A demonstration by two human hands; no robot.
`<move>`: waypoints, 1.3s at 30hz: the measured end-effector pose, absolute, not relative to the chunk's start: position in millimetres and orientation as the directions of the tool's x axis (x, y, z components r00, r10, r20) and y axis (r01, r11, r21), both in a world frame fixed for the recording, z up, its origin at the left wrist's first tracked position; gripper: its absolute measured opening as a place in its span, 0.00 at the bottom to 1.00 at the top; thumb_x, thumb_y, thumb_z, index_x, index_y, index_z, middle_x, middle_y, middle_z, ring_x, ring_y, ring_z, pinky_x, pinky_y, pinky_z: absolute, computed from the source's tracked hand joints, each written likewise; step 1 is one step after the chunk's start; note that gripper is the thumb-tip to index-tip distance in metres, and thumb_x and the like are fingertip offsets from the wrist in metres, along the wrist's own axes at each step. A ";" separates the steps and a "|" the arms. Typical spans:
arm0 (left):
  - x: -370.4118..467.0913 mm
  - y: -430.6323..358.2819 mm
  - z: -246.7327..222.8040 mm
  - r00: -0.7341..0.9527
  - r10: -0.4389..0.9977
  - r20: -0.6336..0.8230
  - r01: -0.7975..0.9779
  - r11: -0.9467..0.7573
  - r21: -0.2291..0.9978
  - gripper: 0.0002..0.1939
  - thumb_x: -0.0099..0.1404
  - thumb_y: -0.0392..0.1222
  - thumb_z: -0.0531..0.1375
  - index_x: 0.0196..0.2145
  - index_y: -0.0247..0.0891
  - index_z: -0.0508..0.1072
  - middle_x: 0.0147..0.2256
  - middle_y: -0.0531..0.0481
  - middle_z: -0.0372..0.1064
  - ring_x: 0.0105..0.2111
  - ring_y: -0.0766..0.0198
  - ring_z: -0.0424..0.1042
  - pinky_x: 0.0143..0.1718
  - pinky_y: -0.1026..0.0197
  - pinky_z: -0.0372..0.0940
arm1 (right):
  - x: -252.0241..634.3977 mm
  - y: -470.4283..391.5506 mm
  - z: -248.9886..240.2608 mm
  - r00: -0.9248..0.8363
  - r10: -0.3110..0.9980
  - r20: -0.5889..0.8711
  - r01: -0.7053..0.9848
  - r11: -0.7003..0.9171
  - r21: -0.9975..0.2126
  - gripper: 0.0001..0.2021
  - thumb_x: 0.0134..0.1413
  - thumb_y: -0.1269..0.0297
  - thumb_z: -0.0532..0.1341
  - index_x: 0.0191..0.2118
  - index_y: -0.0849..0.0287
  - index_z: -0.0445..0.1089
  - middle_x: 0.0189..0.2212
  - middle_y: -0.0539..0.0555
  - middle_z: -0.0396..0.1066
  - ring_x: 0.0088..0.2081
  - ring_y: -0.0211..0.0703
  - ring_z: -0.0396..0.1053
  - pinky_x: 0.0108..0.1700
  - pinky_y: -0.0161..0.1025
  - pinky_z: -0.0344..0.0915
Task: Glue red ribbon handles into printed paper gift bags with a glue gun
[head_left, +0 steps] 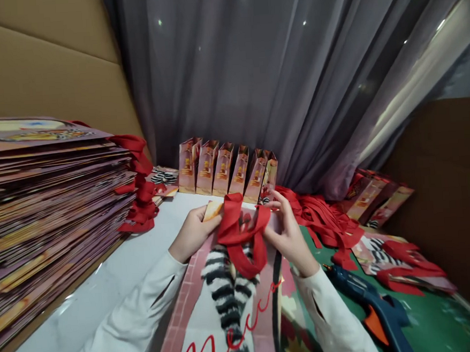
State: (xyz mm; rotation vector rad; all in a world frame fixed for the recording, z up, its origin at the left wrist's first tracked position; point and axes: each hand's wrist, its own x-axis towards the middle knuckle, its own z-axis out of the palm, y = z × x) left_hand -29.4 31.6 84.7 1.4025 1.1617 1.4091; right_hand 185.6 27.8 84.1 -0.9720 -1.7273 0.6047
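Observation:
A flat paper gift bag [224,311] with a striped figure and red lettering lies in front of me on the table. Across its far end runs a red ribbon handle [241,234], looped and hanging down over the print. My left hand [193,233] pinches the bag's top edge at the left end of the ribbon. My right hand [287,231] grips the top edge and the ribbon's right end. Both arms wear white sleeves.
A tall stack of flat bags with red ribbons [48,210] fills the left. Several small upright bags [226,168] stand in a row at the back. Loose red ribbons [326,218] lie right, near a blue glue gun [368,301] and more flat bags [385,256].

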 end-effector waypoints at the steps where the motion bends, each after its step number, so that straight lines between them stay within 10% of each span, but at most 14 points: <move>1: -28.3 29.9 83.6 -0.031 0.973 0.227 0.044 -0.226 0.973 0.26 0.44 0.60 0.66 0.30 0.33 0.75 0.30 0.50 0.74 0.31 0.60 0.70 0.36 0.61 0.66 | 183.5 25.7 88.3 -0.218 0.796 0.564 0.410 0.599 -0.688 0.35 0.48 0.64 0.64 0.63 0.53 0.56 0.56 0.59 0.62 0.56 0.51 0.62 0.58 0.51 0.58; 4: -22.8 24.8 79.0 0.032 0.985 0.170 0.018 -0.171 0.985 0.23 0.45 0.57 0.66 0.29 0.33 0.74 0.29 0.51 0.73 0.30 0.62 0.69 0.35 0.62 0.65 | 177.0 24.0 104.1 -0.382 0.727 0.571 0.474 0.684 -0.554 0.18 0.46 0.67 0.64 0.47 0.54 0.73 0.54 0.58 0.67 0.56 0.54 0.62 0.59 0.52 0.56; 6: -18.6 20.8 76.1 0.093 0.987 0.127 -0.004 -0.127 0.992 0.21 0.45 0.56 0.67 0.27 0.33 0.73 0.27 0.53 0.71 0.29 0.63 0.68 0.33 0.63 0.64 | 176.9 31.6 115.7 -0.382 0.776 0.502 0.369 0.626 -0.687 0.08 0.47 0.68 0.61 0.34 0.56 0.76 0.40 0.55 0.75 0.44 0.49 0.70 0.50 0.46 0.64; 12: -15.5 8.3 77.3 0.217 0.971 0.103 0.037 -0.114 0.993 0.18 0.51 0.54 0.67 0.26 0.34 0.73 0.26 0.55 0.68 0.28 0.66 0.65 0.33 0.65 0.62 | 215.5 80.1 138.0 -0.037 0.989 0.143 -0.152 0.136 -0.979 0.09 0.44 0.57 0.63 0.25 0.58 0.70 0.21 0.49 0.72 0.24 0.40 0.69 0.28 0.37 0.67; 21: -30.0 7.2 85.7 0.326 0.944 0.056 0.204 -0.128 0.971 0.17 0.53 0.53 0.66 0.24 0.36 0.73 0.25 0.55 0.67 0.26 0.66 0.64 0.29 0.65 0.61 | 269.7 76.3 111.9 -0.189 0.975 -0.120 0.012 -0.120 -0.993 0.17 0.31 0.65 0.75 0.32 0.57 0.74 0.26 0.48 0.75 0.24 0.35 0.71 0.25 0.31 0.69; 31: -42.8 15.4 79.6 0.329 0.944 -0.018 0.228 -0.061 0.972 0.16 0.52 0.54 0.68 0.27 0.38 0.77 0.27 0.53 0.73 0.28 0.63 0.70 0.30 0.65 0.66 | 299.7 64.2 122.1 -0.401 0.915 -0.046 -0.011 -0.055 -0.998 0.22 0.35 0.56 0.75 0.39 0.62 0.77 0.23 0.52 0.75 0.26 0.39 0.72 0.32 0.36 0.69; 39: -39.5 14.8 78.7 0.337 0.941 -0.029 0.245 -0.058 0.968 0.16 0.51 0.54 0.68 0.26 0.38 0.75 0.26 0.54 0.71 0.26 0.64 0.68 0.29 0.66 0.64 | 285.2 63.0 124.9 -0.353 0.935 -0.008 -0.138 -0.061 -0.989 0.22 0.39 0.42 0.69 0.21 0.58 0.69 0.18 0.46 0.64 0.19 0.34 0.62 0.28 0.40 0.67</move>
